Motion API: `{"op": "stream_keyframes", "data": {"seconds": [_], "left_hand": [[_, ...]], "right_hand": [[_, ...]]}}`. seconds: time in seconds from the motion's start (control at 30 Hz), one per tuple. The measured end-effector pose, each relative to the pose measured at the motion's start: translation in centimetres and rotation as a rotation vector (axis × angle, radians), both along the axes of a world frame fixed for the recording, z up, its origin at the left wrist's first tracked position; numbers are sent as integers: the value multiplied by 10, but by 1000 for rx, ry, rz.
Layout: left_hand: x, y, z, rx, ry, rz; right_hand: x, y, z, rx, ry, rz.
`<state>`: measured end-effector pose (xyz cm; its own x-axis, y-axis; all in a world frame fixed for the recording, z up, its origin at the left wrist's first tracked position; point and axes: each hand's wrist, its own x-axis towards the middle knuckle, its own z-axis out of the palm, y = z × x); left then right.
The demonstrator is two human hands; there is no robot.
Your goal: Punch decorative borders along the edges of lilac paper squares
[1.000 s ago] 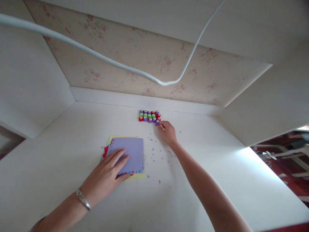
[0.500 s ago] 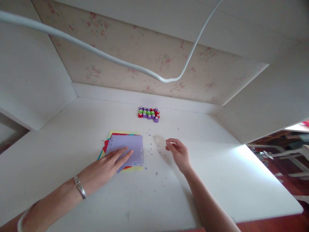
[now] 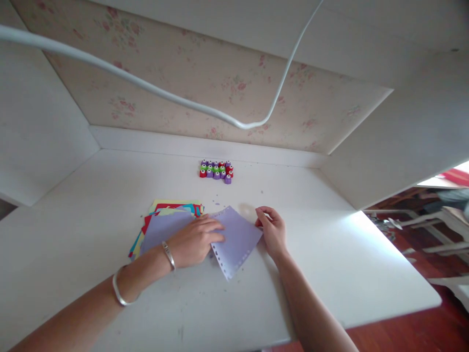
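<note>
A purple sheet of paper (image 3: 240, 239) with small holes punched along its edges lies turned cornerwise between my hands. My left hand (image 3: 198, 239) has its fingers and thumb on the left corner of this sheet, gripping it. At the opposite corner is my right hand (image 3: 273, 232), its fingers bent into a pinch; whether the corner is between them is hidden. Left of the sheet lies a stack of coloured paper (image 3: 164, 230) in purple, red, yellow and blue, partly covered by my left wrist.
Several small craft punches (image 3: 216, 169) in purple, green and red stand grouped near the back wall. Purple paper bits (image 3: 217, 204) are scattered on the white desk (image 3: 315, 274). A white cable (image 3: 183, 103) hangs across the view above.
My left hand has moved right, bringing the top purple sheet off the stack and turning it. My right hand keeps nearly the same place. The camera view has shifted slightly.
</note>
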<state>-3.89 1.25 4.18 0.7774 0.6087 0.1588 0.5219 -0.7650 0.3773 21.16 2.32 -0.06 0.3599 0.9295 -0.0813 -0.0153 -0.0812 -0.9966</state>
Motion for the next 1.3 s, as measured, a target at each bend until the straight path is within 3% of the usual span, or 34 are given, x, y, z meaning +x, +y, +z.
{"op": "stream_keyframes", "data": {"seconds": [0.13,0.2,0.3,0.4,0.5,0.7,0.83,1.03,1.17,1.3], "left_hand": [[1,9,-15,-166,50,-40],[1,12,-10,-206,71,-54],[2,23,4,-298,71,-60],[7,46,15,-344,-16,65],[20,77,18,-214,-10,416],[55,121,9,-3,74,659],[72,131,4,93,129,721],[79,139,-7,161,198,716],[81,141,-12,198,208,703],[85,147,-11,218,196,703]], "right_hand": [[5,3,-3,40,-161,5],[3,1,-3,83,-313,106],[-1,-4,0,245,-639,365],[-2,-8,1,362,-886,514],[3,-7,-4,332,-1003,459],[17,-4,-13,306,-1054,423],[14,-6,-6,325,-994,251],[23,0,3,144,-655,-106],[26,2,3,41,-512,-150],[15,-1,5,60,-551,-87]]}}
